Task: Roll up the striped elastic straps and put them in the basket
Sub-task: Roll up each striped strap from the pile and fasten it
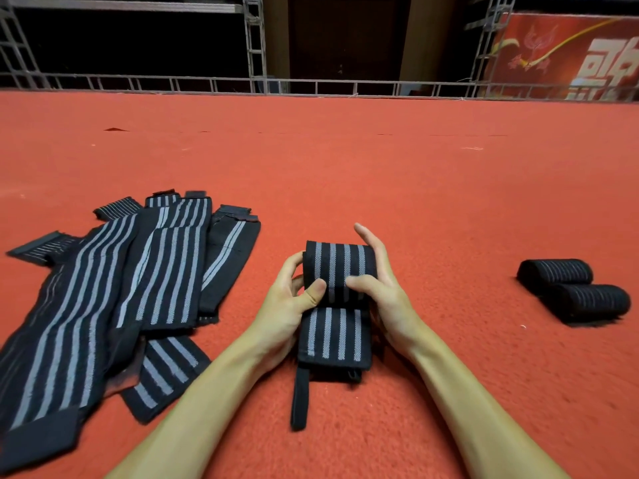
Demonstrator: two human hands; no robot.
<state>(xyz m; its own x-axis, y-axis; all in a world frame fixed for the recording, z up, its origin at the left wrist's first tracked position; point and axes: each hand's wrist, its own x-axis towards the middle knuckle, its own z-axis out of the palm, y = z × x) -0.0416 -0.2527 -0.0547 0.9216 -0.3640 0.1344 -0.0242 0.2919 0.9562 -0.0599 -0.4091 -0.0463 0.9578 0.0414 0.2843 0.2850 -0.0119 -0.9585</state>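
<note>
Your left hand (288, 299) and right hand (377, 288) both pinch the half-rolled striped strap (337, 271), thumbs pressing its front.

Soft, even light falls on the red carpet (380, 174), leaving only faint, short shadows beside the rolled straps (574, 292). Beyond the railing (345, 86) the background is dark. Wide-angle distortion bends the edges, and the flat straps (86, 305) blur toward the lower left corner.

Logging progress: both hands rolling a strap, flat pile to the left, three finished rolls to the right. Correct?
No: head view shows two rolls, not three. Left hand and right hand do grip the strap; the pile lies left.
</note>
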